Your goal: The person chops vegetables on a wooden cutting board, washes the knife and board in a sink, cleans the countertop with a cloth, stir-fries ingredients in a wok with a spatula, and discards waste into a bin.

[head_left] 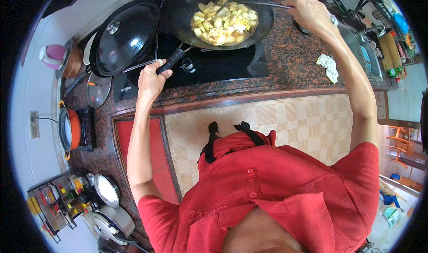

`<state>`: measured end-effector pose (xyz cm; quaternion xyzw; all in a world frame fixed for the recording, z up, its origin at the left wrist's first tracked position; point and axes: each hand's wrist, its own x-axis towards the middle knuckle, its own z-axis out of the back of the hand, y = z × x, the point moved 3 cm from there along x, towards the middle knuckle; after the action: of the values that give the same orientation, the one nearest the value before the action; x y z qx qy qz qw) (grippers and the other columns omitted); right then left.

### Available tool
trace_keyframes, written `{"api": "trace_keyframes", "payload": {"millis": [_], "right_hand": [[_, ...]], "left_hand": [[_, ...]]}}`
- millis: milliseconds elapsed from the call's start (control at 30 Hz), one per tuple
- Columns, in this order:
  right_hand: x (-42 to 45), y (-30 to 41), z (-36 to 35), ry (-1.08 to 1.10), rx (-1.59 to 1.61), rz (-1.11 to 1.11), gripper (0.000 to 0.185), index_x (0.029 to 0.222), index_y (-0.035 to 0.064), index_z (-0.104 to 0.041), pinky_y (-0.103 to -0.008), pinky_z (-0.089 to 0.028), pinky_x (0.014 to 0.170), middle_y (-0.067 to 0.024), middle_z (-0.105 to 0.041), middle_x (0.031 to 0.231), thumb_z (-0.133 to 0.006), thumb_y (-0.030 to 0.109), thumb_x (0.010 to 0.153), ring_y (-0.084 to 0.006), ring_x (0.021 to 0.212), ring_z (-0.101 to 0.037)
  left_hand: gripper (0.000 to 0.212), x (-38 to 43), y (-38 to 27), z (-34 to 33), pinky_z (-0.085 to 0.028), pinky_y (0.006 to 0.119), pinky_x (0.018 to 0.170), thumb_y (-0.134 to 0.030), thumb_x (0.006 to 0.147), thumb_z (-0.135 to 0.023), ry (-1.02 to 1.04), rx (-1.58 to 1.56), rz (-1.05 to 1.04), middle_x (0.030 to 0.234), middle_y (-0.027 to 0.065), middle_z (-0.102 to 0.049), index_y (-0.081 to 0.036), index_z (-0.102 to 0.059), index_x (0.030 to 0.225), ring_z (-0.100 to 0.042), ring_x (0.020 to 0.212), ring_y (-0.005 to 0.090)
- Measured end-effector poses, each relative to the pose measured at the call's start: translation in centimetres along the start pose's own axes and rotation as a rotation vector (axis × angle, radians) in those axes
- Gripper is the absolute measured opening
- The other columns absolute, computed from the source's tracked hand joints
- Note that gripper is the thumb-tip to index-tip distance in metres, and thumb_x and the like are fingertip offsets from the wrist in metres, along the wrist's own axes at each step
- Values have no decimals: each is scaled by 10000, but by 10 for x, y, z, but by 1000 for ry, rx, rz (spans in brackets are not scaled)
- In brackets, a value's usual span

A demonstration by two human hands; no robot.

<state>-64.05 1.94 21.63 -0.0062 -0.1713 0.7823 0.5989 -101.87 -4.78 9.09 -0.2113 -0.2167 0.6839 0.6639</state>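
Note:
My left hand (pixel 153 78) grips the dark wrapped handle (pixel 174 59) of a black wok (pixel 264 22) that sits on the glass cooktop (pixel 230 64). Pale cubed vegetables (pixel 214 17) lie in brown liquid inside the wok, with fried egg pieces (pixel 218 35) on top of them at the near side. At the upper right, my right hand (pixel 309 14) is closed around the handle of a long metal utensil (pixel 259 3). Its far end dips among the cubes, so its head is mostly hidden.
A black domed lid (pixel 128 42) rests left of the wok. The stone counter holds a crumpled cloth (pixel 328 67), a glass lid (pixel 99 91) and an orange pot (pixel 74 129). A sink (pixel 351 45) is at right; seasoning bottles (pixel 75 196) and a pale pot (pixel 120 219) are lower left.

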Motion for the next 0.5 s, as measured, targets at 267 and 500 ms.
{"api": "trace_keyframes", "payload": {"millis": [267, 500], "right_hand": [[-11, 9, -34, 9, 0, -31, 251, 1047, 188, -631, -399, -504, 702, -133, -640, 897, -573, 194, 803, -282, 817, -625], [-16, 2, -25, 35, -33, -51, 246, 1048, 181, -628, -392, -509, 676, -130, -643, 883, -563, 190, 811, -277, 803, -628]], "left_hand": [[405, 4, -2, -6, -427, 305, 823, -145, 703, -693, 16, -43, 16, 998, 158, -624, -60, -598, 1087, -592, 925, 233], [410, 7, 1, 2, -436, 332, 816, -170, 711, -692, 4, -33, 21, 953, 156, -633, -97, -599, 1103, -608, 905, 267]]}}
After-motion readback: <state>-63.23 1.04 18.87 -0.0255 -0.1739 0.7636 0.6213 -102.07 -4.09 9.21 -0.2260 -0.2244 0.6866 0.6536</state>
